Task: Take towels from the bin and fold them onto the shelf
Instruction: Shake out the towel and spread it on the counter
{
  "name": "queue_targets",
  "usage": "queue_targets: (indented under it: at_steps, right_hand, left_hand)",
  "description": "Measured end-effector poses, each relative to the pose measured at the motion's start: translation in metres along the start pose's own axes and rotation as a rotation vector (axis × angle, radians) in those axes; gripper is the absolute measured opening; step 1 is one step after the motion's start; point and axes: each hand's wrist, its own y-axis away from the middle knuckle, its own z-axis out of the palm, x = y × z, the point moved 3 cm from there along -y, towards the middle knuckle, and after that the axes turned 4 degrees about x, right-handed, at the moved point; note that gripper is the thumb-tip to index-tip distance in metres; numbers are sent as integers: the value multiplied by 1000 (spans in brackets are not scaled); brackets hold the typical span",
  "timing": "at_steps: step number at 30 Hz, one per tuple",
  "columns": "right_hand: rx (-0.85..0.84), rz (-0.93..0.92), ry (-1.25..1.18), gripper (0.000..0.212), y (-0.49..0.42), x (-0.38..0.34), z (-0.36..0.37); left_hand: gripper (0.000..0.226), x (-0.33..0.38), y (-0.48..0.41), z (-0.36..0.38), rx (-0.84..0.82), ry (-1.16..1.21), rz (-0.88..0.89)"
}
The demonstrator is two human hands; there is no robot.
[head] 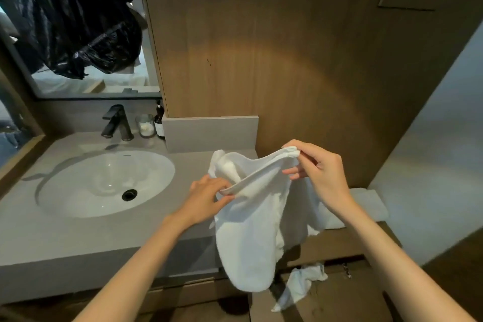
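- Your left hand (206, 197) pinches the hem of the white towel (251, 230).
- Your right hand (317, 172) pinches its corner higher, above the shelf (339, 240).

Setting: bathroom, vanity area.

Evidence:
- White oval basin (78, 185) sunk into a grey stone-look bench (52, 232), with a black drain (129, 195) at its bottom.
- Dark single-lever faucet (116, 123) at the bench's back edge, behind the basin.
- Just right of the faucet, toward the back-right corner: a clear glass jar (145, 125) with white contents, then a dark bottle (159, 123) with a pale label, beside a low grey upstand (209, 133).
- Framed glass panel (104, 83) above the back edge; mirror or window, cannot tell.
- Wood-panelled wall (261, 60) to the right.
- Lower wooden shelf (339, 240) off the bench's right edge carries folded white towels (366, 206).

Hotel or private home: undetermined.
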Motion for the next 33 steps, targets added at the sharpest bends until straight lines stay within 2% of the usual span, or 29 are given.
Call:
queue_targets:
  at_steps: [2,6,8,11,13,15,17,19,20,21,22,24,25,26,29,33]
  right_hand:
    - [53,3,11,29,15,-5,-12]
    - [188,61,-54,24,35,-5,-44]
    - [251,91,-72,24,39,1,-63]
    - [231,73,58,24,49,12,-95]
    - [210,79,112,24,59,24,-113]
    - [229,117,110,25,70,36,-134]
    - [268,146,114,28,83,43,-154]
    - [351,132,166,27,98,48,-168]
    - [406,113,201,26,106,51,-172]
    - [438,113,228,26,115,59,-174]
    - [421,166,261,25,125,70,-174]
    - [220,406,315,24,147,96,-166]
    - [128,493,316,25,158,104,-161]
    - [106,517,298,24,166,106,-157]
    - [153,492,176,20,162,95,-144]
    - [64,478,135,22,138,88,-120]
  left_hand:
    - [25,9,12,8,-68,-11,-7]
    - [34,10,41,21,-205,-267,-73]
    - [30,0,58,28,-264,-314,-103]
    - [23,6,83,43,-322,-354,-91]
    - [21,15,88,46,-282,-431,-114]
    - [15,31,83,28,-50,-423,-159]
    - [7,56,79,-7,295,-438,-152]
    - [15,86,82,-34,630,-490,-143]
    - [21,102,85,-39,725,-509,-138]
    - [24,113,88,-37,740,-538,-116]
    - [24,121,93,-29,671,-586,-85]
    - [31,119,109,-10,453,-686,-67]
    - [35,115,119,-7,385,-724,-104]
    - [36,112,127,-10,354,-745,-153]
    - [34,116,146,-27,359,-805,-263]
    - [37,110,162,-47,395,-815,-307]
